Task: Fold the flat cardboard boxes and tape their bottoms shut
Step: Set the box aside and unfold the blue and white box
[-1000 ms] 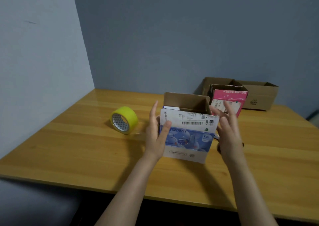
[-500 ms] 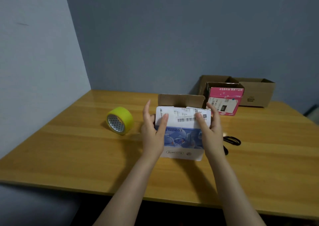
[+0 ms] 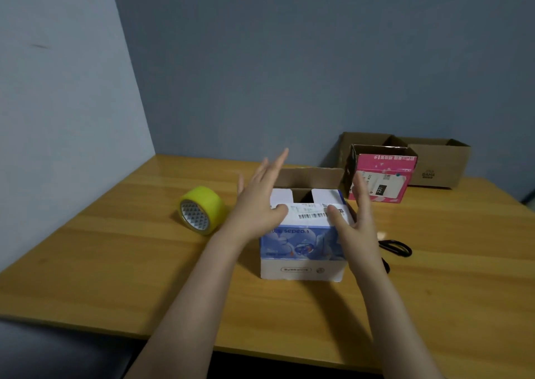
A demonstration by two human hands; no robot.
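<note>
A white and blue printed cardboard box (image 3: 301, 248) stands on the wooden table (image 3: 115, 257), its near flap with a barcode label folded down over the top. My left hand (image 3: 257, 202) is at the box's left upper corner, fingers straight and raised, thumb pressing the flap. My right hand (image 3: 354, 219) is at the right upper corner, fingers straight, thumb on the flap. The far brown flap stands upright behind. A roll of yellow tape (image 3: 201, 209) lies to the left of the box.
Black scissors (image 3: 395, 248) lie on the table right of the box, partly behind my right wrist. A pink box (image 3: 382, 176) and two open brown cardboard boxes (image 3: 437, 164) stand at the back right. Walls close the left and far sides.
The two side flaps and the near flap have been folded down over the box's top. Both hands' fingers have lifted off and straightened, with the thumbs staying on the flap.
</note>
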